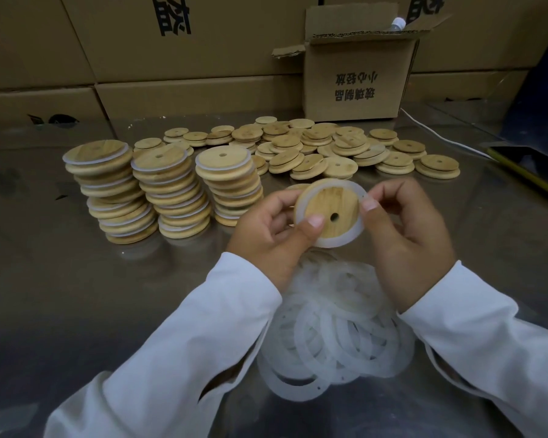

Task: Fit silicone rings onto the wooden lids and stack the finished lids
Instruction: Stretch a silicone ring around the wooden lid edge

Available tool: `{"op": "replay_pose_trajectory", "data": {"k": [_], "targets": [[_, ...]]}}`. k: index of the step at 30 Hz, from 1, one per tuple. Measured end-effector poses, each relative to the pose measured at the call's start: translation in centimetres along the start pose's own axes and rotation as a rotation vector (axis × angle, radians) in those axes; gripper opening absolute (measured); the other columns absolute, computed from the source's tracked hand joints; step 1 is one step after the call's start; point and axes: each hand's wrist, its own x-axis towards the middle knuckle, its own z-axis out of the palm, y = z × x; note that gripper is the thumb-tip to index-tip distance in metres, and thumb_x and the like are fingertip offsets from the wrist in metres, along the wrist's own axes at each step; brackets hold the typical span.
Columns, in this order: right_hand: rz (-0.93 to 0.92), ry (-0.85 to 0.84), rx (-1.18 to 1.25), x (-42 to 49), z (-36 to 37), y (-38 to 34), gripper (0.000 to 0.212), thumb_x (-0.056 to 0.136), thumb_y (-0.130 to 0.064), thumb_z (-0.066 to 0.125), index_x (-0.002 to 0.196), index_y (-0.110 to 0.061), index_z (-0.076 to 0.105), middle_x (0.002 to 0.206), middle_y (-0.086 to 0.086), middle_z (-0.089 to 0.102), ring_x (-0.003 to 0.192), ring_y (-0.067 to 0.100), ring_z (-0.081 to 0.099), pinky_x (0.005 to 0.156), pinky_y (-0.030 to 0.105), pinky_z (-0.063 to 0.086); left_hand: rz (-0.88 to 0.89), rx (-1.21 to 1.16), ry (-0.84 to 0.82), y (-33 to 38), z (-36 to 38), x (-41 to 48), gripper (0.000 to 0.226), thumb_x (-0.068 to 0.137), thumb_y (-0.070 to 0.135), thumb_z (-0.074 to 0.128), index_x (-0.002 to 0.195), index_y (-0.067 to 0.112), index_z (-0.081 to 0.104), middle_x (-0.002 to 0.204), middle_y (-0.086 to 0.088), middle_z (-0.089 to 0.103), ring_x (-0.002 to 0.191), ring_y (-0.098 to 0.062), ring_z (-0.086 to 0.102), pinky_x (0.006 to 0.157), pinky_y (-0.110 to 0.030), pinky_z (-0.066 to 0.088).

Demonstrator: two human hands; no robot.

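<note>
Left hand (266,229) grips a wooden lid (328,213), right hand (402,229) pinches its white ring (339,241) — best walked round evenly until seated.

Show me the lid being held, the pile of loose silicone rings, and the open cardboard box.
held lid (329,200), head view, bare wood above its hole
pile of silicone rings (339,327), head view, a ring near the pile's middle
open cardboard box (355,83), head view, its printed front wall
</note>
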Motion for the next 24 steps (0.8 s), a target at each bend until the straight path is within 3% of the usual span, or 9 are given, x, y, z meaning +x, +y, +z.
{"op": "replay_pose_trajectory", "data": {"k": [2, 6, 7, 12, 14, 18, 24], "targets": [[0.012, -0.006, -0.012, 0.1, 0.0, 0.0, 0.023, 0.09, -0.011, 0.048, 0.076, -0.029, 0.046, 0.08, -0.005, 0.052, 0.07, 0.002, 0.048, 0.066, 0.017, 0.04, 0.011, 0.041, -0.031, 0.1, -0.1, 0.0, 0.027, 0.078, 0.01, 0.068, 0.102, 0.016, 0.061, 0.1, -0.01, 0.069, 0.092, -0.018, 0.067, 0.079, -0.027, 0.055], [0.013, -0.023, 0.003, -0.1, 0.1, -0.1, 0.014, 0.09, -0.021, 0.047, 0.079, -0.028, 0.046, 0.076, -0.001, 0.057, 0.073, 0.022, 0.056, 0.071, 0.046, 0.051, 0.02, 0.037, -0.05, 0.4, -0.3, -0.1, 0.026, 0.079, 0.001, 0.062, 0.099, 0.017, 0.062, 0.093, -0.004, 0.071, 0.084, -0.013, 0.068, 0.072, -0.021, 0.054], [0.0, -0.027, 0.01, -0.1, 0.0, -0.3, 0.009, 0.087, -0.026, 0.047, 0.079, -0.029, 0.046, 0.076, -0.001, 0.057, 0.074, 0.023, 0.057, 0.071, 0.048, 0.051, 0.019, 0.042, -0.049, 0.5, -0.4, 0.0, 0.027, 0.079, -0.001, 0.062, 0.099, 0.018, 0.062, 0.091, -0.003, 0.071, 0.082, -0.011, 0.069, 0.071, -0.02, 0.054], [-0.081, -0.129, 0.018, -0.1, -0.2, -0.6, 0.003, 0.079, -0.027, 0.05, 0.078, -0.03, 0.052, 0.074, -0.012, 0.059, 0.069, 0.008, 0.057, 0.063, 0.026, 0.048, 0.031, 0.107, -0.019, 0.6, -0.2, -0.1, 0.022, 0.073, 0.011, 0.068, 0.093, 0.02, 0.063, 0.079, 0.007, 0.072, 0.075, -0.004, 0.068, 0.066, -0.015, 0.052], [-0.096, -0.209, -0.002, -0.3, -0.1, -0.7, 0.002, 0.079, -0.026, 0.054, 0.078, -0.027, 0.055, 0.077, -0.009, 0.061, 0.075, 0.012, 0.06, 0.067, 0.03, 0.05, 0.059, 0.164, -0.001, 0.8, -0.1, -0.2, 0.014, 0.072, 0.017, 0.067, 0.086, 0.021, 0.066, 0.071, 0.008, 0.071, 0.069, -0.001, 0.066, 0.062, -0.013, 0.05], [-0.112, -0.221, -0.044, -0.2, -0.3, -0.8, 0.012, 0.082, -0.014, 0.063, 0.076, -0.022, 0.058, 0.084, -0.003, 0.061, 0.082, 0.016, 0.06, 0.076, 0.042, 0.05, 0.078, 0.209, 0.033, 0.8, -0.1, -0.2, 0.011, 0.076, 0.009, 0.068, 0.081, 0.019, 0.067, 0.069, 0.009, 0.069, 0.067, 0.0, 0.065, 0.061, -0.012, 0.05], [-0.048, -0.223, -0.052, 0.5, -0.7, -1.2, 0.014, 0.08, -0.012, 0.063, 0.073, -0.023, 0.059, 0.081, -0.007, 0.063, 0.083, 0.013, 0.06, 0.083, 0.04, 0.049, 0.084, 0.227, 0.05, 1.2, -0.2, 0.0, 0.012, 0.077, 0.008, 0.067, 0.083, 0.018, 0.066, 0.074, 0.006, 0.069, 0.066, 0.0, 0.065, 0.062, -0.012, 0.05]]}}
